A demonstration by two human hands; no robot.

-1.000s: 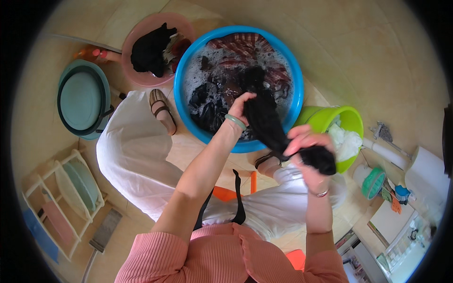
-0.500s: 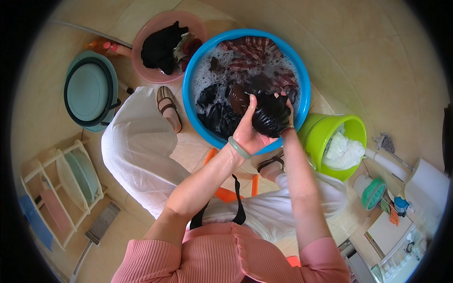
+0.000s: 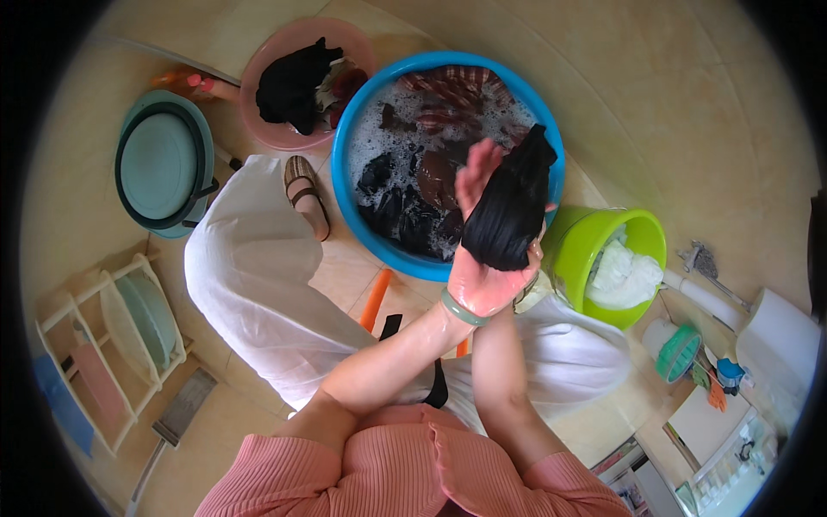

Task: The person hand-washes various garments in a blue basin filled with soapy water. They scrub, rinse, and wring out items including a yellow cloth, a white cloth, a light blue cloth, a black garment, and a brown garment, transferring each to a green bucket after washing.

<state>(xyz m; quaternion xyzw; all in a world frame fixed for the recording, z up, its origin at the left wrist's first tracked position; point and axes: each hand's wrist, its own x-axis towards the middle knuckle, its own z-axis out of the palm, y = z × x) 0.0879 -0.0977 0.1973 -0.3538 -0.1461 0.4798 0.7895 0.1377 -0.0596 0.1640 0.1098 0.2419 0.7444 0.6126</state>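
Observation:
A bundle of wet black cloth (image 3: 508,207) is gathered between my hands over the right side of a blue basin (image 3: 345,129). My left hand (image 3: 493,289), wearing a pale green bangle, has its palm up under the cloth. Its reddened fingers extend beside the cloth's left edge. My right hand (image 3: 537,252) clasps the cloth from the right, mostly hidden behind it. My left forearm crosses over the right one. Soapy water in the basin holds dark garments (image 3: 413,211) and a red checked garment (image 3: 461,82).
A pink basin (image 3: 250,86) with dark clothes stands at the far left, near a folded teal basin (image 3: 159,164). To the right is a lime green bucket (image 3: 564,250) with white cloth (image 3: 624,271). A white rack (image 3: 129,388) is at left; my foot (image 3: 303,198) is beside the blue basin.
The cloth has gone from a compact bunch to a longer, upright bundle. My left hand has shifted right and turned palm up; the right hand has moved behind the cloth, and my forearms now cross.

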